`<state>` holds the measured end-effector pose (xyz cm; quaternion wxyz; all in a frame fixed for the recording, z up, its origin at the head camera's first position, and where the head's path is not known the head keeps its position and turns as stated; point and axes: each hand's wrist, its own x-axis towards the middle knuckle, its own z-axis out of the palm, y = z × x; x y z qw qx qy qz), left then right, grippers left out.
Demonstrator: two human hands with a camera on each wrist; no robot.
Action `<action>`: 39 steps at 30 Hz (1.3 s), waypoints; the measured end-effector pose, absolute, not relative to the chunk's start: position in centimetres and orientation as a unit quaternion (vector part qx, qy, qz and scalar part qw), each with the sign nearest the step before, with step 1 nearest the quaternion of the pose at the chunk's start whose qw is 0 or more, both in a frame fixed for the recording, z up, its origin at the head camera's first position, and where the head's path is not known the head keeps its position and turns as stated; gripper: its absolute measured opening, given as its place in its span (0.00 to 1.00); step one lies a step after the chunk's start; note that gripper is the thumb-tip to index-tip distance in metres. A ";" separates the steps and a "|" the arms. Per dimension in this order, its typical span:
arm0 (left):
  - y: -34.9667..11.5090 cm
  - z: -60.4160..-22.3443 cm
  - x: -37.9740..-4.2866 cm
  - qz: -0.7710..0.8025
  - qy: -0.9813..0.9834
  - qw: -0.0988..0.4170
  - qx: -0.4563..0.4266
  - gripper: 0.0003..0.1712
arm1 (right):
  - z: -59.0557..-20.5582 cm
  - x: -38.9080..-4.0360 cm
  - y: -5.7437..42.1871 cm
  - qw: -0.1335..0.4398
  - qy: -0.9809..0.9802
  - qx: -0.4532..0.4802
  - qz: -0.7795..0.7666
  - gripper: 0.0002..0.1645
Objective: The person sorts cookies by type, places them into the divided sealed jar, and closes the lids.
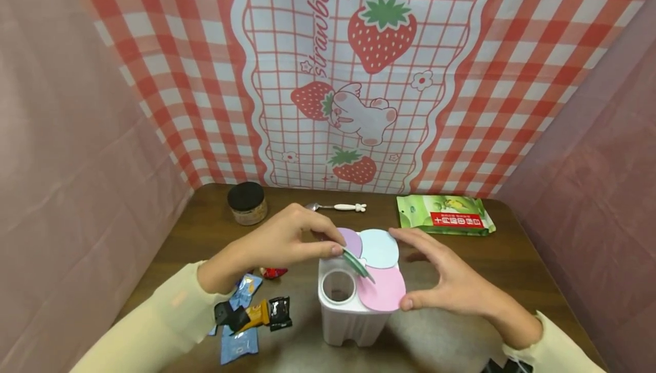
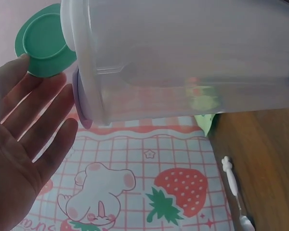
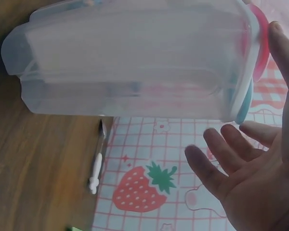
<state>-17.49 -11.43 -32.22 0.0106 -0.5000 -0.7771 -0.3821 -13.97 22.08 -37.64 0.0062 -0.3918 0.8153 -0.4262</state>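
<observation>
L grip [image 1: 294, 236] pinches the edge of the green lid [image 2: 45, 38] btwn thumb and fingers, lid tilted above the tub [image 1: 353, 327]. R grip [image 1: 456, 282] is spread wide w/ no hold, thumb at the pink lid [image 1: 381, 290], fingertip by the blue lid [image 1: 379, 248]. Tub's lower center of the head frame, on the counter [image 1: 441, 339]. Prob light, stiff, kinda slick plastic; IMO pinch lids by the rim, steady the tub by its walls. Can't tell what's inside; purple lid [image 1: 351, 241] is partly hidden.
</observation>
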 end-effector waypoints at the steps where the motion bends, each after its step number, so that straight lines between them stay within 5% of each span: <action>1: -11.5 -32.2 -17.5 -0.383 -0.777 0.009 -0.500 0.04 | -37.4 -14.0 22.1 -0.007 0.819 -0.395 -0.416 0.64; 13: -11.6 -31.9 -17.4 -0.379 -0.788 0.000 -0.486 0.05 | -34.4 -12.8 19.3 -0.181 0.760 -0.450 -0.432 0.30; 39: -12.5 -32.4 -16.5 -0.384 -0.792 0.013 -0.474 0.12 | -34.8 -12.0 16.5 -0.186 0.728 -0.494 -0.437 0.18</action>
